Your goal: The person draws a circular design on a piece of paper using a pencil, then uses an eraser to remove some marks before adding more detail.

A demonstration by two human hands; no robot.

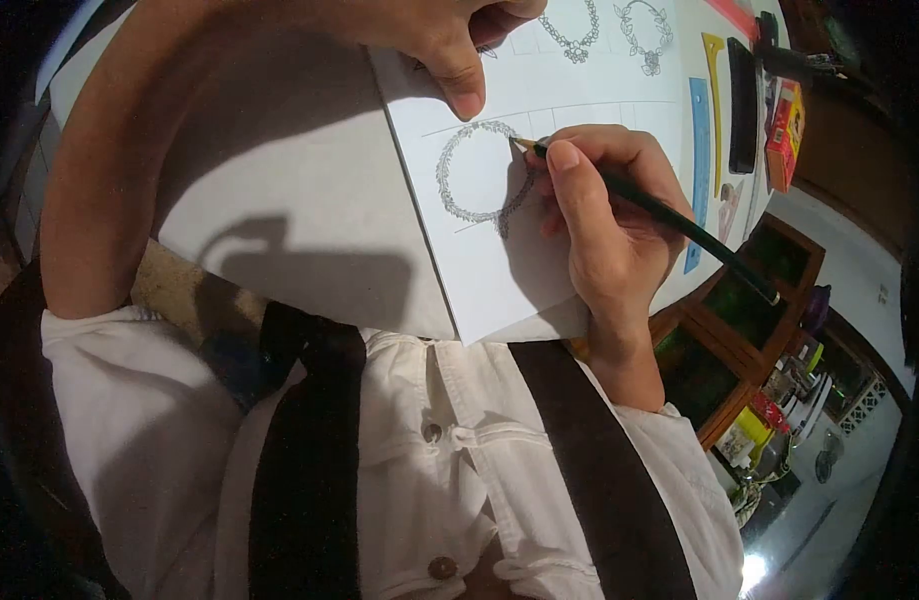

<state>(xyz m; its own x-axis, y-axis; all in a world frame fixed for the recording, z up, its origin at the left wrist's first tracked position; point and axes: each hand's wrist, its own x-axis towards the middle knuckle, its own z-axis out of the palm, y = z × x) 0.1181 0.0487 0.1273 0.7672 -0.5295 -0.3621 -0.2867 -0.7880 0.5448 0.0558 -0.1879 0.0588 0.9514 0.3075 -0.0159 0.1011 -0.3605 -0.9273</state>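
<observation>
The right hand [619,210] is pinching a dark green, slender wooden pencil [714,250] between thumb and fingers close to the sharpened end. The tip is meeting the upper right arc of a round, pencil-drawn leafy ring [443,178], which is lying just beside the grip on a flat white paper sheet [469,270]. Caution: the curled fingers are overhanging the ring's right side, so a dragging finger could smear graphite. Excess tip pressure could snap the point or score the sheet. The hand's shadow is darkening the paper under the grip and could cause a misplaced stroke.

Beyond the ring, the left hand [434,35] is bearing its thumb down on the sheet just above the arc; the spread of its other fingers cannot be told. If the thumb is bearing too lightly, the sheet could pivot and throw the line off; if it is sliding, it could blur the upper arc.

Past the grip's outer side, a light blue, flat ruler [697,150] is lying beneath the pencil's line of view; a wide wrist swing could nudge it.
</observation>
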